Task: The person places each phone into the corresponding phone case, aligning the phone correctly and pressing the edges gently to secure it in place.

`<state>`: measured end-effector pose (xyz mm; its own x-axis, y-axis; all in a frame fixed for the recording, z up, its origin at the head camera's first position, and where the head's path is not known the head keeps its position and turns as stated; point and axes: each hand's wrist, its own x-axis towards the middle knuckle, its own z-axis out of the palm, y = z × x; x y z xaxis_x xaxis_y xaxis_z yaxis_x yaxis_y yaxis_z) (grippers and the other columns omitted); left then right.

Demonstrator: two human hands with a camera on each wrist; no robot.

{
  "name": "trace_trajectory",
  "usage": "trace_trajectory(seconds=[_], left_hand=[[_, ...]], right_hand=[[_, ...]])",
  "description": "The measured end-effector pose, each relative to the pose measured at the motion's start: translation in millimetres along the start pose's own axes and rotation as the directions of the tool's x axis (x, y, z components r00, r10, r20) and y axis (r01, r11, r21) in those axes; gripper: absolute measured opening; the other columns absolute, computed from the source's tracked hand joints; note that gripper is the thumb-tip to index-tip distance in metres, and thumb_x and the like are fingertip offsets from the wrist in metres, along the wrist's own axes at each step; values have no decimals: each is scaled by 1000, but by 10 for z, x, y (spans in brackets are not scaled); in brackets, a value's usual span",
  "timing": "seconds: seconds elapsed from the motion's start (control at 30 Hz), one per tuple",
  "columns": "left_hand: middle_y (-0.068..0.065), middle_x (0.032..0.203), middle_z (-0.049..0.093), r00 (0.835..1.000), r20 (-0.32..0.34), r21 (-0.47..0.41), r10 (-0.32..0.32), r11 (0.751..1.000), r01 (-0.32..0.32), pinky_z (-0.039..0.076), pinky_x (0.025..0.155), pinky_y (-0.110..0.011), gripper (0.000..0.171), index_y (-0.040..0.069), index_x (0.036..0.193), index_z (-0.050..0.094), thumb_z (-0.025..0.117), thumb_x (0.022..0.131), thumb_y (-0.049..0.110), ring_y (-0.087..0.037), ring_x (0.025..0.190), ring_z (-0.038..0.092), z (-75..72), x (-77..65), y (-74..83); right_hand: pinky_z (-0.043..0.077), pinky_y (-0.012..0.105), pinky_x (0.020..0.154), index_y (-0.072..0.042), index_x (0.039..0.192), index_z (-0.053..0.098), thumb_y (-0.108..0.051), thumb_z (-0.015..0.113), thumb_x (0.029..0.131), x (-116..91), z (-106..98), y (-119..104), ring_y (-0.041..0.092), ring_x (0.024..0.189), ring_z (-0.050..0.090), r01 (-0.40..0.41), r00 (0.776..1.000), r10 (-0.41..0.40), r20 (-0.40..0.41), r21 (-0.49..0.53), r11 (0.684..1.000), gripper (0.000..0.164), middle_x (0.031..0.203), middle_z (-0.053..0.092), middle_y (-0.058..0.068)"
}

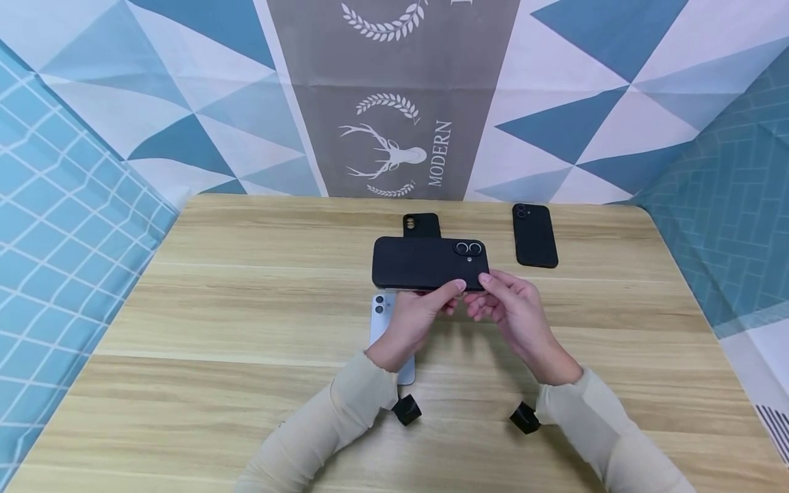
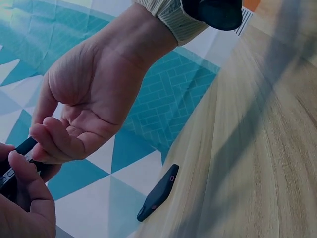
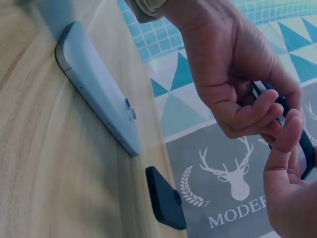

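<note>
A black-cased phone (image 1: 419, 263) is held level above the table, its back with two ringed lenses facing the head camera. My left hand (image 1: 419, 315) grips its near long edge, thumb on the back. At the lens-end corner my right hand (image 1: 514, 308) pinches it, thumb on the edge. In the right wrist view both hands' fingers meet at its edge and hide part of it. A light blue phone (image 3: 99, 89) lies back up on the table, partly covered by my left wrist in the head view.
Beyond the held phone lies a smaller dark phone or case (image 1: 422, 224), partly hidden by it. Another black phone or case (image 1: 535, 236) lies at the back right. A patterned cloth (image 1: 394, 96) stands behind the wooden table (image 1: 216, 308); blue cloths flank it.
</note>
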<state>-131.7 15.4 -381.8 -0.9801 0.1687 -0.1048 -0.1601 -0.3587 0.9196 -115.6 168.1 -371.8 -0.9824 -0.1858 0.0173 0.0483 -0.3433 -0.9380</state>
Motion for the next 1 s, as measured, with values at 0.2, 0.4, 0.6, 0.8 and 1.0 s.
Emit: trace_trajectory(seconds=[0.2,0.4,0.6,0.8,1.0], left_hand=[[5,64,62,1000,-5,1,17,1000,-17,47,52,-16,9,5,86,62,66,80,0,-7,53,52,2,-28,21],[4,68,63,999,38,-18,23,1000,-22,48,54,-16,12,3,92,62,66,82,2,-8,56,53,3,-28,56],[5,69,66,995,94,-43,-30,999,34,53,57,-18,5,6,92,62,63,86,6,-6,59,59,-64,-33,97],[2,69,67,998,36,-79,-61,995,63,54,57,-18,13,6,85,63,57,91,17,-7,58,61,-248,-67,208],[2,65,66,996,-11,-35,-93,995,93,53,56,-18,20,3,83,61,51,93,18,-8,56,59,-409,-103,297]], right_hand=[[54,17,55,-9,101,60,-9,46,98,-6,18,-24,6,59,64,-15,1000,15,7,-18,1000,14,72,72,-2],[52,16,54,-7,100,59,-8,45,98,7,36,-29,7,57,62,1,1000,-2,3,70,998,14,72,71,0],[50,16,51,-10,92,61,-5,41,99,23,21,-13,8,54,60,22,999,-14,-47,162,987,22,68,70,1],[48,16,49,-9,81,60,-5,40,99,42,-45,-37,9,52,61,54,995,-33,-97,222,974,27,64,70,4],[48,17,48,-10,79,60,-3,39,98,37,-92,-48,10,51,62,61,994,-38,-100,239,969,30,64,70,5]])
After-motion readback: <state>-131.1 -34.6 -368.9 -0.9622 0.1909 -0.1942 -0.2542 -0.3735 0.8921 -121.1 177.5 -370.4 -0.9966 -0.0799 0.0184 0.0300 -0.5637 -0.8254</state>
